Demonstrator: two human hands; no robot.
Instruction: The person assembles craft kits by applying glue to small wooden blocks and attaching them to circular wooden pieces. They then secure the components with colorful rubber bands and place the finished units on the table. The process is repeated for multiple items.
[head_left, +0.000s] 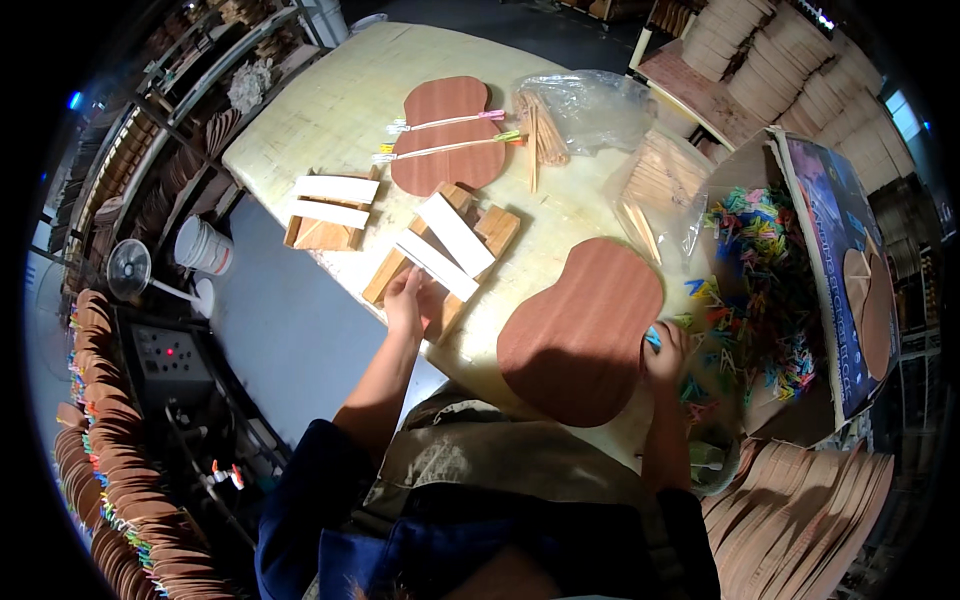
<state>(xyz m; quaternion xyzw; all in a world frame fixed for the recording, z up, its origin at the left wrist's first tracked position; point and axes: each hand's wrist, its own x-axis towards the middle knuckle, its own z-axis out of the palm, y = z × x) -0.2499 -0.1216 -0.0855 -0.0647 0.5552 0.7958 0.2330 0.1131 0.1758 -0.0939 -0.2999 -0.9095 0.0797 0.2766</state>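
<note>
Panel [578, 335] slants away rightward along its length, narrower end farthest.

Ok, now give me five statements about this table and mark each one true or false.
1. The right hand holds a blue clip at the edge of the nearer guitar-shaped board. True.
2. The left hand is on the nearer guitar-shaped board. False: it is at a wooden frame bearing white strips.
3. Two pale strips cross the farther guitar-shaped board. True.
4. The cardboard box of clips stands left of both boards. False: it stands to their right.
5. A clear plastic bag lies on the table. True.
</note>
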